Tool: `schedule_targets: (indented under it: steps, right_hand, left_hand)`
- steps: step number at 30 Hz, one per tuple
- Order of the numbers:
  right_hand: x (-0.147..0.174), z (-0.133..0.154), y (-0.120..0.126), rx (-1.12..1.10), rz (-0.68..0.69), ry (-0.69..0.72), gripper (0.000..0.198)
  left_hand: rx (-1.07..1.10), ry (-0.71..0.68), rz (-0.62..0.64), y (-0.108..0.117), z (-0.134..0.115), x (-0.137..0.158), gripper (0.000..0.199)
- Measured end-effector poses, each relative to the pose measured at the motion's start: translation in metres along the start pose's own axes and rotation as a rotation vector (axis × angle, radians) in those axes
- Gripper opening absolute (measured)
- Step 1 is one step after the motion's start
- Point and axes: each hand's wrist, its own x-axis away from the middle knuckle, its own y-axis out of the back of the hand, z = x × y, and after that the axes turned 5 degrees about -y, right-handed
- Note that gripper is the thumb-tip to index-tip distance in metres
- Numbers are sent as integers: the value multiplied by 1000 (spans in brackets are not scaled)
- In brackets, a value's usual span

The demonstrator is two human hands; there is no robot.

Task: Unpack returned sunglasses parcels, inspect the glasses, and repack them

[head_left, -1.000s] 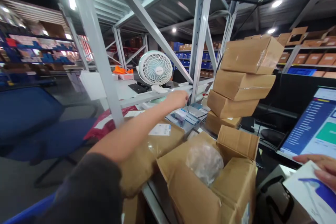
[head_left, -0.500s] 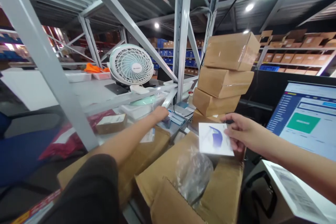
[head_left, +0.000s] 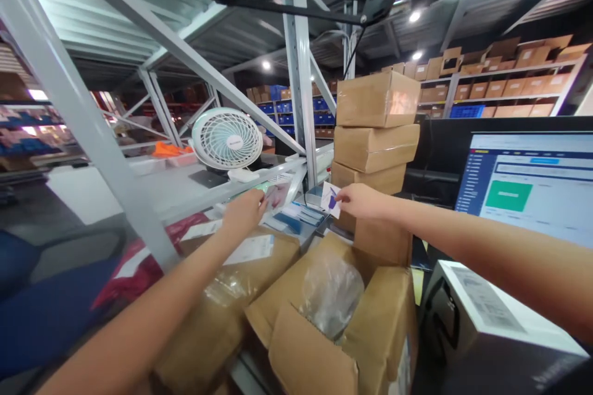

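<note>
My right hand [head_left: 359,200] is closed on a small white card [head_left: 327,200] with a purple picture, holding it in front of the stacked boxes. In my left hand [head_left: 245,207], pinched between thumb and fingers, is a thin printed packet [head_left: 278,196]; its print is too blurred to read. Below both hands stands an open cardboard box [head_left: 319,358] with its flaps up and clear plastic wrap [head_left: 333,290] inside. Blue-and-white flat items [head_left: 296,217] lie between the hands on the grey surface.
A stack of cardboard boxes [head_left: 375,99] rises beyond my right hand. A fan [head_left: 227,139] sits on the shelf behind a slanted metal brace [head_left: 185,55]. At right are a monitor [head_left: 523,191] and a white-topped box [head_left: 491,302]. A taped carton [head_left: 208,315] lies under my left forearm.
My right hand has moved the white card forward and left, away from above the open box. My left hand has drawn back slightly and now shows a thin printed packet. The view has shifted.
</note>
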Motion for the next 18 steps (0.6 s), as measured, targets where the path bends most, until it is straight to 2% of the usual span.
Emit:
schedule_targets:
  steps: [3,6,12,15,18]
  right_hand:
    - [-13,10,-8,-14,60,9,21]
    - [-12,16,-20,-30,99,52,16]
    - [2,32,-35,-108,86,157,29]
    - [7,41,-34,-164,78,195,34]
    - [10,46,-35,-186,93,166,34]
  left_hand:
    - [20,22,-23,18,-2,21,22]
    - [44,34,-50,38,-4,42,22]
    - [87,73,-124,74,-6,88,26]
    - [210,110,-212,90,-7,109,27]
    - [371,174,-297,102,-9,127,28]
